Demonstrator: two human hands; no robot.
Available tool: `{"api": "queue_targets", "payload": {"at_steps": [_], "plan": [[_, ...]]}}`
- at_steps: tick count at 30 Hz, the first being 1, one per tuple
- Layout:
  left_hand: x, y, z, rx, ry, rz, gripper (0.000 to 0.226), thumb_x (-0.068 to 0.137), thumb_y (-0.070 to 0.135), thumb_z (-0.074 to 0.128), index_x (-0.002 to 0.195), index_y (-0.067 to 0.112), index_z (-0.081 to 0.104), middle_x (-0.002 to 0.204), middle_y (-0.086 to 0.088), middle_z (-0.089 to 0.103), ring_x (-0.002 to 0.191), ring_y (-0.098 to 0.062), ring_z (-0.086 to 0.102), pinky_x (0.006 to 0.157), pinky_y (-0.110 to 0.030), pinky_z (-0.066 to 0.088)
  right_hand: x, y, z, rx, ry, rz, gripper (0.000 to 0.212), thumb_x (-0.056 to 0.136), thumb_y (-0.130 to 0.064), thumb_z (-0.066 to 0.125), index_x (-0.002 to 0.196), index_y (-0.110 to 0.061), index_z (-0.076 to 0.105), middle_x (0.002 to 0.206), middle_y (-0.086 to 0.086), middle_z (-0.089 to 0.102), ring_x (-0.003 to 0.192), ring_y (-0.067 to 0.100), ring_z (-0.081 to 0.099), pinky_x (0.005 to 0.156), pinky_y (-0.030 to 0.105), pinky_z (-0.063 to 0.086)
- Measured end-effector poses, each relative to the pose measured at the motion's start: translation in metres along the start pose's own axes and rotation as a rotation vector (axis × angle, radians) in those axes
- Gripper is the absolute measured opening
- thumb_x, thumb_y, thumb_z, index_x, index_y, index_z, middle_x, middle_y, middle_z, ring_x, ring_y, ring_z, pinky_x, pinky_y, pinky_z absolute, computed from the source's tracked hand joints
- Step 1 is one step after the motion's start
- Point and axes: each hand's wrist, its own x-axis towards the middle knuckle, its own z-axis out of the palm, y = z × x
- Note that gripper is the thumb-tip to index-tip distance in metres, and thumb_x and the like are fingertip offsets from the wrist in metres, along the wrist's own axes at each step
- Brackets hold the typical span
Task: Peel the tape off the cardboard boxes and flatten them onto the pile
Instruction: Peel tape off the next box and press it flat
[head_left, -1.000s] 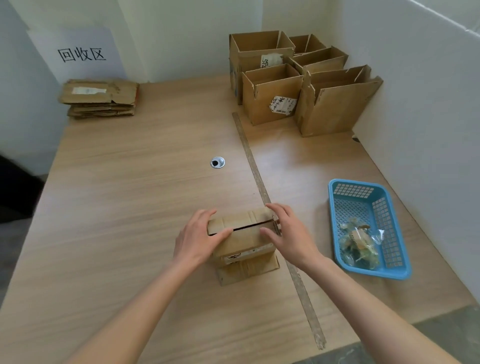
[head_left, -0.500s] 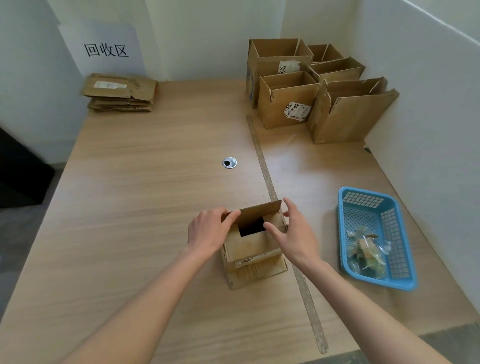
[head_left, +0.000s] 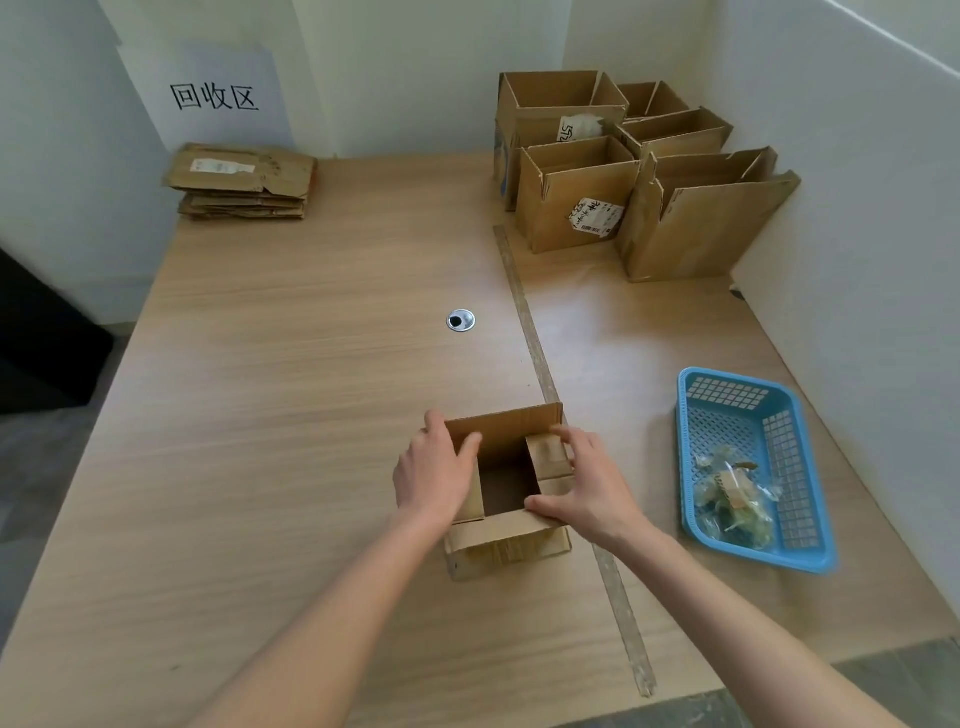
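A small cardboard box (head_left: 506, 488) stands near the front middle of the wooden worktop (head_left: 291, 426), its top open and its dark inside visible. It is held from both sides. The left hand (head_left: 434, 475) is laid against the box's left side, the thumb hooked over the left flap and the fingers curled round the outer edge, so that the grip is closed on the cardboard. The right hand (head_left: 587, 486) is set on the right side: its fingers are spread over the right flap and its thumb is pressed on the near flap, which is folded outward toward the person. The far flap is seen standing upright between the two hands. Whether any tape is left on the box cannot be told.

Just to the right of the box, a long strip (head_left: 540, 364) is seen running from far to near along the worktop, passing under the right wrist. Further right, well apart, a blue plastic basket (head_left: 779, 551) is placed, with crumpled clear tape scraps (head_left: 730, 499) lying in its near part. At the far right, a group of open boxes (head_left: 623, 171) is stood against the wall. At the far left corner, a pile of flattened cardboard (head_left: 241, 182) is stacked beneath a paper sign (head_left: 213, 96). A round metal grommet (head_left: 460, 320) is set in the worktop, between the box and the far edge.
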Motion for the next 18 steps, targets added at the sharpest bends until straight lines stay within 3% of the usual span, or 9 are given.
{"api": "queue_targets", "payload": {"at_steps": [1,3,6,9,11,12,14,16,18], "plan": [[-0.004,0.001,0.003,0.014,-0.039,-0.001,0.083,0.088,0.062,0.066,0.145,0.015,0.028,0.126,-0.011,0.061,0.107,-0.033,0.063,0.072,-0.035,0.042,-0.002,-0.004,0.004,-0.036,0.028,0.001,0.104,0.066,-0.046,0.09,0.15,-0.035,0.029,0.143,-0.008,0.043,0.123,0.016,0.055,0.095,0.034,0.052],[-0.012,0.003,0.01,0.044,-0.108,-0.008,0.118,0.075,0.06,0.08,0.155,0.021,0.003,0.136,-0.011,0.052,0.111,-0.034,0.063,0.076,-0.038,0.048,-0.003,-0.01,0.011,-0.129,0.097,0.026,0.113,0.069,-0.048,0.087,0.155,-0.039,0.014,0.146,-0.007,0.038,0.114,0.02,0.061,0.085,0.037,0.057],[-0.011,-0.001,0.014,-0.003,-0.145,0.01,0.121,0.076,0.036,0.08,0.157,0.033,-0.01,0.141,-0.01,0.049,0.113,-0.032,0.061,0.083,-0.039,0.053,-0.005,-0.015,0.015,-0.18,0.163,-0.001,0.098,0.081,-0.024,0.075,0.154,-0.039,0.012,0.137,-0.001,0.043,0.09,0.022,0.061,0.074,0.039,0.057],[0.006,-0.01,-0.005,-0.328,-0.129,0.007,0.105,0.083,0.017,0.068,0.16,0.042,0.002,0.141,-0.006,0.054,0.118,-0.025,0.058,0.093,-0.033,0.049,0.001,-0.012,-0.005,0.082,0.215,-0.003,0.093,0.082,-0.004,0.059,0.157,-0.035,0.014,0.128,0.005,0.06,0.088,0.025,0.064,0.081,0.04,0.055],[0.015,-0.012,-0.021,-0.501,-0.075,-0.005,0.097,0.087,0.006,0.063,0.162,0.036,0.009,0.124,-0.003,0.063,0.092,-0.006,0.062,0.073,-0.016,0.051,0.011,-0.011,-0.027,0.181,0.188,0.09,0.095,0.082,0.002,0.054,0.16,-0.031,0.012,0.144,0.007,0.054,0.114,0.029,0.062,0.102,0.042,0.05],[0.02,-0.011,-0.028,-0.543,-0.035,0.023,0.09,0.088,0.002,0.061,0.162,0.03,0.018,0.106,0.001,0.067,0.072,0.002,0.058,0.059,-0.008,0.045,0.017,-0.012,-0.038,0.181,0.174,0.112,0.094,0.082,0.003,0.054,0.161,-0.029,0.015,0.153,0.006,0.046,0.129,0.029,0.054,0.11,0.039,0.044],[0.028,-0.008,-0.04,-0.535,0.04,0.161,0.073,0.089,0.0,0.06,0.155,0.024,0.041,0.069,0.019,0.058,0.046,-0.003,0.042,0.05,-0.007,0.036,0.028,-0.017,-0.057,0.198,0.224,0.047,0.087,0.08,0.007,0.053,0.155,-0.03,0.032,0.148,0.006,0.052,0.128,0.028,0.055,0.108,0.04,0.047],[0.033,-0.008,-0.054,-0.539,0.076,0.295,0.064,0.09,0.0,0.065,0.147,0.025,0.053,0.068,0.032,0.06,0.054,0.001,0.049,0.061,-0.005,0.039,0.031,-0.023,-0.073,0.255,0.317,-0.094,0.078,0.078,0.011,0.053,0.14,-0.036,0.05,0.12,-0.001,0.067,0.102,0.021,0.065,0.091,0.042,0.056],[0.032,-0.014,-0.063,-0.537,0.108,0.382,0.064,0.09,-0.002,0.068,0.144,0.029,0.055,0.104,0.036,0.069,0.09,0.011,0.065,0.085,-0.006,0.047,0.028,-0.017,-0.08,0.198,0.351,-0.246,0.072,0.079,0.013,0.056,0.128,-0.04,0.055,0.104,-0.016,0.066,0.091,0.011,0.064,0.082,0.032,0.056]]}}
